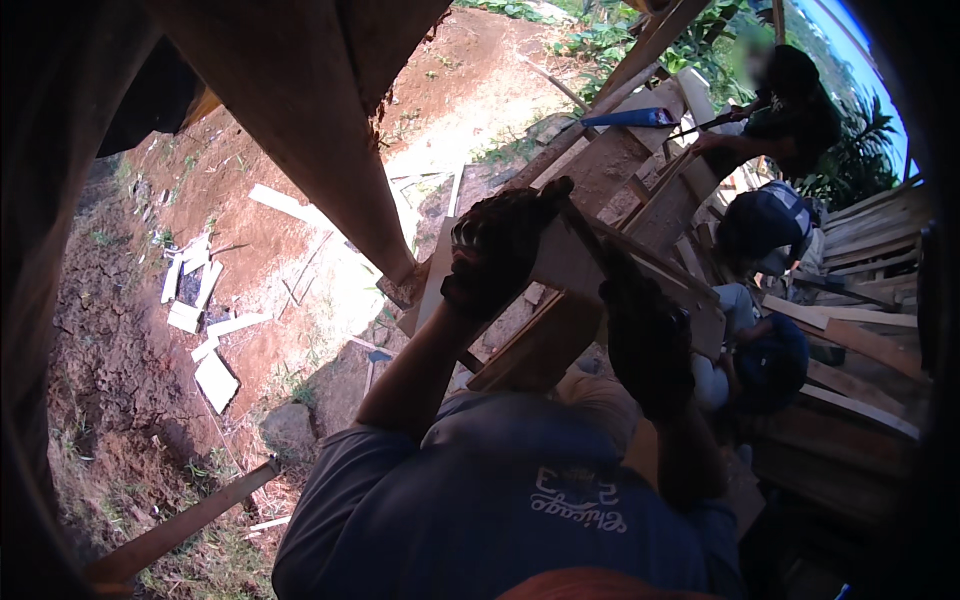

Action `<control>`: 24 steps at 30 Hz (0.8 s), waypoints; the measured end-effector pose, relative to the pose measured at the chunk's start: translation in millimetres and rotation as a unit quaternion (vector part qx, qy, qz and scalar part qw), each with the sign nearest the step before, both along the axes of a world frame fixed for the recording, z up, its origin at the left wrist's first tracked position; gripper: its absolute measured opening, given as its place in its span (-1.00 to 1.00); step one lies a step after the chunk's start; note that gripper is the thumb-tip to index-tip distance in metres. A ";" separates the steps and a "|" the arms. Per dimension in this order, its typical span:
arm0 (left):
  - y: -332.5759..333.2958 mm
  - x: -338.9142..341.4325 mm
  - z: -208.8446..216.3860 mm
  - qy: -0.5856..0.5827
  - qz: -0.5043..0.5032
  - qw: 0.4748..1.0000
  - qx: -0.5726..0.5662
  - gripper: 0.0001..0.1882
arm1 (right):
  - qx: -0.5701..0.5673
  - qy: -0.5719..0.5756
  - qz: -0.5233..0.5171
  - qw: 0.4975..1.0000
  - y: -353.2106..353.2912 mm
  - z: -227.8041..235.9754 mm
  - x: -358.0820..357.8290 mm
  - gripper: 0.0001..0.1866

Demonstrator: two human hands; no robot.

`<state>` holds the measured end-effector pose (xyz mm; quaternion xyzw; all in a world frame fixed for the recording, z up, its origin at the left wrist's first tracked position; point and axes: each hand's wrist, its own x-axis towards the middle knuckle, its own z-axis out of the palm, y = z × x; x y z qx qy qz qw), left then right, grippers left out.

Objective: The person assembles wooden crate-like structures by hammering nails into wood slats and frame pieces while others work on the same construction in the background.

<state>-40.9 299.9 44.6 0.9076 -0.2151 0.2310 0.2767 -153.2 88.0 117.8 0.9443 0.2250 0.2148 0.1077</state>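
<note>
Outdoor timber construction site: stacked planks [860, 340], scrap boards [215, 380] on bare red earth [270, 240].

timber post [330, 150] blocks left; stacked planks [860, 340] crowd right.

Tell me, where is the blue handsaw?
In the head view, the blue handsaw lies upper right on the stacked wooden planks, beside another person's reaching hand.

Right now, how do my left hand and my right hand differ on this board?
The left hand sits higher in view, its grip curled over the edge of the pale board; the right hand lies lower, nearer the body. The left hand shows curled fingers; the right hand shows only its back. Both wear dark gloves and meet that board.
</note>
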 end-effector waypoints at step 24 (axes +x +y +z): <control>-3.5 1.6 2.5 0.224 -0.062 0.908 -0.349 -0.35 | 0.339 0.064 -0.052 0.937 11.6 34.0 11.5 -0.55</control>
